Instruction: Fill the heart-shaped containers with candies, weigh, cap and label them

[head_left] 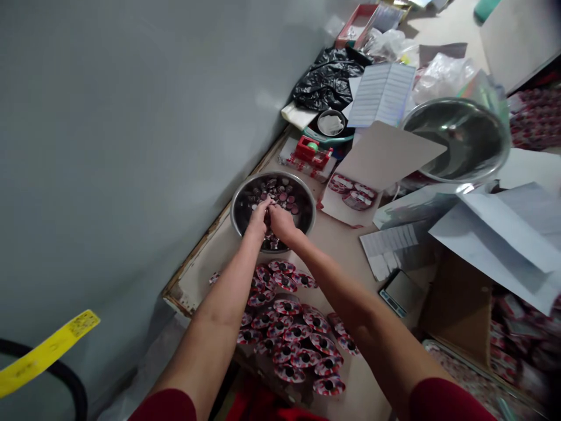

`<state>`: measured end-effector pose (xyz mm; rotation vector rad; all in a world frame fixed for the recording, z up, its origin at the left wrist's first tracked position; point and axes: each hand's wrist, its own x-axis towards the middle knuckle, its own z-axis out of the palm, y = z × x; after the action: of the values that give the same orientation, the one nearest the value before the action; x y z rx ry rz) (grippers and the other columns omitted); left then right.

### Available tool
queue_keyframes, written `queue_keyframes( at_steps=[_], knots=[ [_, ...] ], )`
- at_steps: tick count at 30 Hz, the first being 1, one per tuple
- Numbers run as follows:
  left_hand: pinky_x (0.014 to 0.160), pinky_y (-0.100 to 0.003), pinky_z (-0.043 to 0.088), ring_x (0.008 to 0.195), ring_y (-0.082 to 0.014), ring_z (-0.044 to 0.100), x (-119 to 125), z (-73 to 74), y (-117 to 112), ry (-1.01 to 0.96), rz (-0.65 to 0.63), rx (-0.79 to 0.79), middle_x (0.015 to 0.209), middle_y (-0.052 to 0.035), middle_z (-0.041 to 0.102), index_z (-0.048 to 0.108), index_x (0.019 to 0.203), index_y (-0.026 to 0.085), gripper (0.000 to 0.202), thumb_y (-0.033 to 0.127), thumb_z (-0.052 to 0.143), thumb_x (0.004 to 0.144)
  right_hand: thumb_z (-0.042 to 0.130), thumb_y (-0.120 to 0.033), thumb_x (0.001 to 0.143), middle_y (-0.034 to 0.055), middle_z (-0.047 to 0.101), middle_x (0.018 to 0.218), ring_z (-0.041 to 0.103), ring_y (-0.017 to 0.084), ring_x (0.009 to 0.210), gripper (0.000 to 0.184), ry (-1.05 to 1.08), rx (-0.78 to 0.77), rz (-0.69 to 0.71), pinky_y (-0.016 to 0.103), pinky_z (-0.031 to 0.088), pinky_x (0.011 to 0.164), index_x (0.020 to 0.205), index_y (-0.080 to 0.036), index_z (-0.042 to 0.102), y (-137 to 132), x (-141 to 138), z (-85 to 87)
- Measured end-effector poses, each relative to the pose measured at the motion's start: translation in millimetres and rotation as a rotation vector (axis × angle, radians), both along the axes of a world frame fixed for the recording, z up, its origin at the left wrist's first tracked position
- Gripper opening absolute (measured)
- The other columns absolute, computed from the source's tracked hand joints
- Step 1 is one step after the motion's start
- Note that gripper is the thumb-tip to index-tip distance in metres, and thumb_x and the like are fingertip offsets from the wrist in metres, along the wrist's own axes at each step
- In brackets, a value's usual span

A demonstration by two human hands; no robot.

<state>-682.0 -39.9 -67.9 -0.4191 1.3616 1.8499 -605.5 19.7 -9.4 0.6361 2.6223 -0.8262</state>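
A steel bowl (235,225) stands near the wall-side edge of the table, holding many small round pieces (287,197), some pinkish and some silvery. Both hands are down inside it, close together over the pieces. My left hand (259,216) has its fingers pressed together and pointing at the other hand. My right hand (281,223) is curled closed beside it. Whatever lies between the fingers is hidden or too small to name. Below my wrists, several red, white and black patterned packages (296,332) with oval tops and dark round centres stand in a cluster.
To the right are an opened carton (350,204) of patterned packages, a red tape dispenser (312,151), a larger steel bowl (456,140), a small scale (397,295) and loose papers (504,228). A black plastic bag (328,79) lies behind. The grey wall (131,146) bounds the left.
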Motion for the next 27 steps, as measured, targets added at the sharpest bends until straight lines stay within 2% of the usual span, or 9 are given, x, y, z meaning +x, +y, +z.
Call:
queue_keyframes(
  at_steps=[2, 4, 7, 10, 14, 18, 21, 24, 27],
  knots=[
    [0.078, -0.030, 0.059, 0.081, -0.0208, 0.076, -5, 3.7, -5, -0.044, 0.045, 0.058, 0.083, -0.0074, 0.078, 0.074, 0.105, 0.013, 0.034, 0.041, 0.077, 0.086, 0.041, -0.018, 0.106, 0.0159, 0.066, 0.140, 0.066, 0.027, 0.122, 0.038, 0.067, -0.002, 0.051, 0.036, 0.049, 0.104, 0.137, -0.020, 0.063, 8, -2, 12.2],
    [0.073, -0.026, 0.059, 0.077, -0.0172, 0.075, -7, 9.8, -10, -0.089, 0.126, 0.151, 0.085, -0.0060, 0.078, 0.075, 0.108, 0.014, 0.028, 0.035, 0.073, 0.090, 0.051, -0.017, 0.102, 0.0119, 0.072, 0.132, 0.067, 0.026, 0.122, 0.039, 0.174, -0.034, 0.029, 0.036, 0.049, 0.106, 0.138, -0.023, 0.064, 17, -3, 21.9],
    [0.069, -0.024, 0.059, 0.078, -0.0163, 0.075, -4, 18.6, -13, -0.129, 0.191, 0.262, 0.088, -0.0064, 0.079, 0.075, 0.113, 0.014, 0.025, 0.028, 0.063, 0.096, 0.073, -0.019, 0.087, 0.0059, 0.078, 0.112, 0.071, 0.024, 0.107, 0.035, 0.389, -0.196, -0.197, 0.036, 0.053, 0.100, 0.122, -0.020, 0.072, 29, -2, 25.9],
    [0.072, -0.027, 0.062, 0.088, -0.0188, 0.077, 2, 23.7, -9, -0.160, 0.179, 0.336, 0.096, -0.0092, 0.081, 0.074, 0.119, 0.015, 0.030, 0.029, 0.057, 0.099, 0.081, -0.018, 0.075, 0.0025, 0.075, 0.092, 0.070, 0.020, 0.089, 0.025, 0.459, -0.492, -0.466, 0.035, 0.058, 0.091, 0.098, -0.014, 0.073, 36, 1, 21.3],
    [0.067, -0.026, 0.061, 0.078, -0.0168, 0.075, 10, 25.9, 0, -0.211, 0.204, 0.335, 0.089, -0.0083, 0.079, 0.074, 0.115, 0.014, 0.027, 0.029, 0.057, 0.101, 0.068, -0.012, 0.081, 0.0004, 0.070, 0.077, 0.067, 0.015, 0.070, 0.014, 0.419, -0.831, -0.647, 0.034, 0.062, 0.081, 0.095, -0.011, 0.072, 40, 6, 23.1],
    [0.059, -0.024, 0.057, 0.066, -0.0143, 0.070, 14, 29.3, 0, -0.243, 0.252, 0.305, 0.081, -0.0066, 0.076, 0.074, 0.109, 0.014, 0.025, 0.029, 0.055, 0.103, 0.054, -0.004, 0.085, 0.0012, 0.071, 0.079, 0.067, 0.011, 0.067, 0.028, 0.348, -1.127, -0.685, 0.027, 0.061, 0.075, 0.105, -0.011, 0.072, 45, 19, 38.2],
    [0.060, -0.023, 0.058, 0.071, -0.0150, 0.072, 17, 36.4, -6, -0.257, 0.224, 0.332, 0.086, -0.0082, 0.077, 0.074, 0.107, 0.014, 0.025, 0.028, 0.054, 0.103, 0.052, 0.000, 0.082, 0.0029, 0.072, 0.081, 0.070, 0.011, 0.073, 0.032, 0.264, -1.348, -0.723, 0.022, 0.060, 0.074, 0.105, -0.010, 0.070, 47, 38, 47.6],
    [0.073, -0.025, 0.063, 0.092, -0.0179, 0.076, 21, 46.3, -9, -0.227, 0.220, 0.395, 0.095, -0.0111, 0.076, 0.073, 0.103, 0.013, 0.023, 0.028, 0.055, 0.103, 0.050, 0.004, 0.078, 0.0033, 0.071, 0.079, 0.072, 0.013, 0.076, 0.035, 0.281, -1.430, -0.740, 0.026, 0.063, 0.082, 0.104, -0.009, 0.069, 45, 60, 50.0],
    [0.081, -0.027, 0.065, 0.106, -0.0199, 0.075, 26, 56.0, -7, -0.234, 0.257, 0.475, 0.101, -0.0135, 0.075, 0.070, 0.094, 0.014, 0.025, 0.029, 0.052, 0.103, 0.051, 0.004, 0.081, -0.0001, 0.065, 0.070, 0.070, 0.013, 0.071, 0.029, 0.320, -1.361, -0.811, 0.031, 0.065, 0.084, 0.100, -0.010, 0.068, 41, 69, 46.0]
  ],
)
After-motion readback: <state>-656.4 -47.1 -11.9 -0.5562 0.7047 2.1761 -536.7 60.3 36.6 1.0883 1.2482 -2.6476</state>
